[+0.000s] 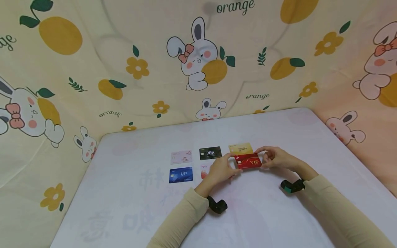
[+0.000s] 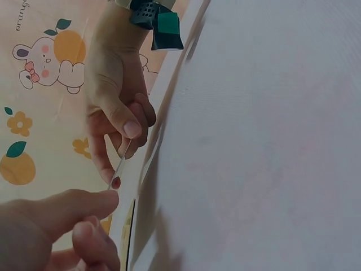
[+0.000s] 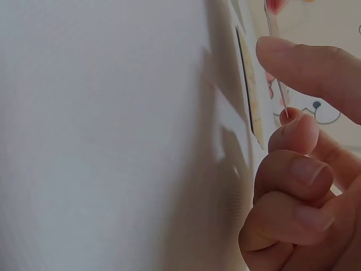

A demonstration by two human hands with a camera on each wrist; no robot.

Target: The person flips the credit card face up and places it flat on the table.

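Both hands hold a red VIP card [image 1: 248, 161] by its two ends, raised over the table in front of a gold card [image 1: 241, 148]. My left hand [image 1: 221, 168] pinches the card's left end between thumb and fingers. At the right end, my right hand [image 1: 277, 158] grips it by thumb and fingertips. The wrist views show the card edge-on as a thin line, with the right hand [image 2: 121, 107] across from the left hand [image 2: 62, 231]. Beside the left hand lies a pink-and-white card [image 1: 204, 170], partly hidden by that hand.
A black Vip card [image 1: 210, 153] lies left of the gold one. Further left are a pale pink card [image 1: 181, 157] and a blue VIP card [image 1: 181, 175]. The white table [image 1: 124, 193] ends at a patterned cloth backdrop [image 1: 149, 41] behind.
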